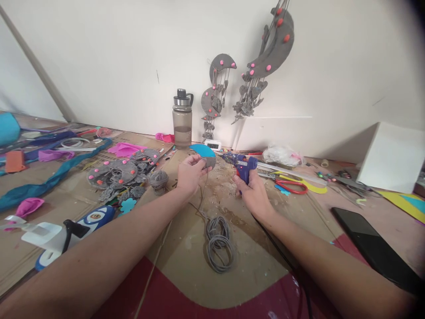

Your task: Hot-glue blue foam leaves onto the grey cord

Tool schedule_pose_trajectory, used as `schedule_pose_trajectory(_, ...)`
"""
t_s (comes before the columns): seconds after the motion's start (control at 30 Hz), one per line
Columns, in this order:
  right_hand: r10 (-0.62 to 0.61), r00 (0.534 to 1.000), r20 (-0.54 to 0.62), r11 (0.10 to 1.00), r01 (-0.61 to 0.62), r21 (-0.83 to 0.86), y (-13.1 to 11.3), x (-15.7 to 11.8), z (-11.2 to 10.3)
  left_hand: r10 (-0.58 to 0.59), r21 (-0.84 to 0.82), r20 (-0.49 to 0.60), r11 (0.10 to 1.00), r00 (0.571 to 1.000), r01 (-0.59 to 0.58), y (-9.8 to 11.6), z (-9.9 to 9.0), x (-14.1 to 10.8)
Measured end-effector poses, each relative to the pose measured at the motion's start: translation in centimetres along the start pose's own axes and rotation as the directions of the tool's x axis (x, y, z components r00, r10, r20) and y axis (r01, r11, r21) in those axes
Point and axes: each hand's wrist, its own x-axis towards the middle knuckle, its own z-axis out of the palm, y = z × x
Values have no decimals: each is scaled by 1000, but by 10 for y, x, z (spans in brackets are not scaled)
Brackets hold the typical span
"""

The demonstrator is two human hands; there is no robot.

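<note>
My left hand point(193, 172) pinches a rounded felt piece point(203, 151), blue on its upper part and grey below. A grey cord runs down from it to a looped bundle of grey cord point(219, 243) on the cardboard. In my right hand point(254, 190) is a blue hot glue gun point(244, 166), its nozzle pointing left at the felt piece, with a small gap between them. A clear glue stick point(288, 172) sticks out behind the gun. A ball of grey yarn point(158, 180) lies left of my left wrist.
A water bottle point(182, 122) and a small digital clock point(213, 145) stand by the wall. Grey moon hangings point(280, 44) hang there. Red-handled scissors point(292, 186) and a black phone point(368, 241) lie right; grey felt moons point(113, 173) and a blue-white tool point(96, 217) lie left.
</note>
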Motion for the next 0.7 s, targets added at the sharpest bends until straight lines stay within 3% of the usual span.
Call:
schedule_pose_trajectory(0.13, 146, 987, 64, 964, -156, 214, 11, 14, -3, -7, -6, -14, 1000, 1000, 7, -3, -1, 2)
schedule_pose_trajectory(0.2, 226, 969, 104, 943, -244, 225, 19, 25, -5, -4, -10, -19, 1000, 1000, 4, -5, -2, 4)
schedule_pose_trajectory(0.3, 349, 927, 141, 934, -355, 24, 30, 42, -10, 12, 6, -5, 1000, 1000, -12, -8, -4, 7)
schedule_pose_trajectory(0.4, 391, 904, 173, 911, -353, -214, 35, 56, -18, 37, 43, 27, 998, 999, -38, -10, -5, 9)
schedule_pose_trajectory(0.5, 306, 943, 132, 840, -202, -504, 28, 62, -27, 59, 63, 50, 996, 997, -62, -10, -5, 10)
schedule_pose_trajectory(0.57, 133, 989, 59, 783, -68, -618, 17, 60, -31, 68, 77, 50, 994, 996, -72, -10, -4, 11)
schedule_pose_trajectory(0.67, -185, 983, -3, 811, 151, -565, -2, 50, -22, 84, 128, 52, 988, 995, -90, -9, -4, 11)
schedule_pose_trajectory(0.7, -227, 974, 9, 854, 204, -479, -9, 46, -13, 98, 159, 64, 981, 993, -107, -9, -5, 11)
